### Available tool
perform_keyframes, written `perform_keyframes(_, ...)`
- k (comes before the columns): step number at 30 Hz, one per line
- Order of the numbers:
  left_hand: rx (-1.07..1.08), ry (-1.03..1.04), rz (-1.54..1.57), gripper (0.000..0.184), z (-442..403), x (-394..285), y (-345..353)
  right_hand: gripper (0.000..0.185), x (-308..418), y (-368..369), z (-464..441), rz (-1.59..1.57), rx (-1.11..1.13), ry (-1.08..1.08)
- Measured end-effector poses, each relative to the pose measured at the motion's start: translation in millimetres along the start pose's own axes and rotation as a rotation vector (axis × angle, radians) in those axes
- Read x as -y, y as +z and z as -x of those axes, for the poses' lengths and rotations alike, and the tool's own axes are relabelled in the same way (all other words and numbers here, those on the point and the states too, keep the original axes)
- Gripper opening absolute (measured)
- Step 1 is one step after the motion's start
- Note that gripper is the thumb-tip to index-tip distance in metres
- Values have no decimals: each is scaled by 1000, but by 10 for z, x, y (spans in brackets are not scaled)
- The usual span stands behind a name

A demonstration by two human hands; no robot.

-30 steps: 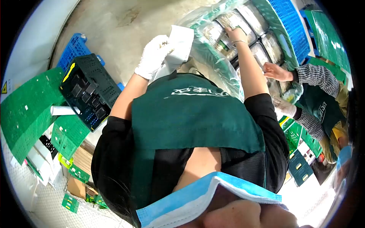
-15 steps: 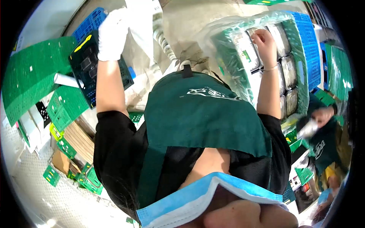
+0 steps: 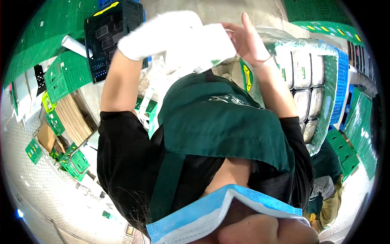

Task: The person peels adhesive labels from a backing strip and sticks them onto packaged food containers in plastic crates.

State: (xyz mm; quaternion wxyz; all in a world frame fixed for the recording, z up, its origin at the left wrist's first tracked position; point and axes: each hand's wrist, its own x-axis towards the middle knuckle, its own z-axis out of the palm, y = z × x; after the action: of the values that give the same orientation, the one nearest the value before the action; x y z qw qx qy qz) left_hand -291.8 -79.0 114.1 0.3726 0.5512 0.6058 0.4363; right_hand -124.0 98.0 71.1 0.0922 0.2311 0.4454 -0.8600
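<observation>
Presently, in the head view, the left hand, wearing a white glove, is stretching towards the right hand, which is bare, and a white paper is lying between them, above the apron and beside the green crate. Glare is hiding the gloved fingers, so I cannot tell whether they are closing on the paper, although the left hand is seemingly supporting it. On the right hand, one finger is pointing up, apart from the others; those others are reaching to the paper's edge, and I cannot tell if they are pinching it. A small green mark is showing near the lower edge of the paper. About the progress, several clear-topped packs are already sitting in rows inside the crate, with a plastic liner hanging around them. At least two packs are carrying a green mark, while others are showing none, so in my judgement the marking is standing only partly done; the right forearm is hiding some of the crate, so the full count is not showing. To the left, black containers are resting in a black crate, and a white roll is leaning by it. At the lower right, a co-worker's checked sleeve is appearing.
</observation>
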Motion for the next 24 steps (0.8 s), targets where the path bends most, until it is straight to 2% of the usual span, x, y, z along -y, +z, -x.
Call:
perform_keyframes(1, 23, -91, -108, 23, 75, -27, 137, 75, -16, -45, -92, -97, 108, 127)
perform_keyframes(2, 179, -418, -209, 22, -32, -405, 199, 76, -99, -19, -175, -12, 92, 161)
perform_keyframes(3, 163, -166, -413, 23, 43, -224, 264, 79, -170, 65, -259, 75, 80, 194)
perform_keyframes(4, 161, -168, -374, 23, 98, -189, 331, 74, -212, 226, -335, 126, 126, 328)
perform_keyframes(5, 162, -171, -334, 24, 126, -163, 390, 68, -467, 178, -555, 307, 338, 320)
perform_keyframes(6, 149, -182, -333, 24, 126, -161, 404, 53, -616, 214, -678, 501, 420, 408)
perform_keyframes(8, 255, -117, -483, 23, 117, -153, 378, 49, -874, 259, -702, 452, 478, 430)
perform_keyframes(11, 104, -268, -373, 23, 132, -176, 249, 42, -1028, 378, -788, 352, 585, 474)
perform_keyframes(13, 28, -269, -355, 23, 220, -17, 159, 37, -1002, 374, -822, 98, 698, 140)
perform_keyframes(14, -74, -265, -225, 24, 277, 54, 130, 35, -961, 233, -857, -15, 494, 288)
perform_keyframes(15, -174, -254, -95, 25, 321, 99, 94, 33, -994, -20, -896, -198, 391, 320)
perform_keyframes(16, -196, -394, -26, 38, 367, 93, 24, 30, -695, 126, -713, -153, 171, 309)
perform_keyframes(17, -200, -391, -21, 38, 409, 209, 46, 29, -715, -129, -783, -133, 123, 291)
perform_keyframes(18, -299, -216, -42, 48, 451, 417, 132, 24, -553, -101, -647, -230, 3, 290)
perform_keyframes(19, -393, -35, -62, 58, 488, 581, 230, 24, -440, -83, -495, -224, -4, 281)
perform_keyframes(20, -312, -24, 102, 79, 567, 591, 366, 22, -342, -74, -342, -266, 40, 227)
perform_keyframes(21, -337, -25, 153, 84, 563, 537, 572, 21, -279, -106, -239, -310, 78, 170)
perform_keyframes(22, -363, -25, 203, 89, 557, 484, 776, 20, -341, -249, -247, -333, 238, 108)
perform_keyframes(24, -594, 58, -269, 72, 348, 510, 1073, 20, -377, -281, -120, -441, 212, 54)
